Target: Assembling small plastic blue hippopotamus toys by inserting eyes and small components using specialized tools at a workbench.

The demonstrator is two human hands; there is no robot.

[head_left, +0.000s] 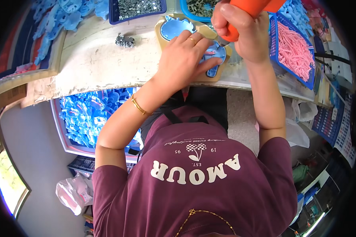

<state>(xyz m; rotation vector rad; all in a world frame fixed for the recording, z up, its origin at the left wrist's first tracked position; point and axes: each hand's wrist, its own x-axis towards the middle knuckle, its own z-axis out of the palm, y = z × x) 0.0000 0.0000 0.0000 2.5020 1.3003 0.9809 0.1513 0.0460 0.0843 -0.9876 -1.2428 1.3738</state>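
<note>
My right hand (pixel 245 33) is wrapped round an orange electric screwdriver (pixel 241 17), whose dark tip points down at the far end of a blue plastic part (pixel 212 71). A bit of pink shows inside that part. My left hand (pixel 186 57) lies over the part with fingers stretched and thumb apart, its fingertips and thumb against the blue plastic, covering some of it. Both hands are over a tan holding block (pixel 160 33) on the bench. In the block's left half sits a rounded blue shell (pixel 177 28).
A dark blue tray (pixel 114 19) of small metal screws and a light blue tub (pixel 186 14) stand at the back. Pink strips (pixel 292 51) fill a basket at right. Dark small pieces (pixel 124 40) lie left. Below the bench edge is a bin of blue parts (pixel 91 114).
</note>
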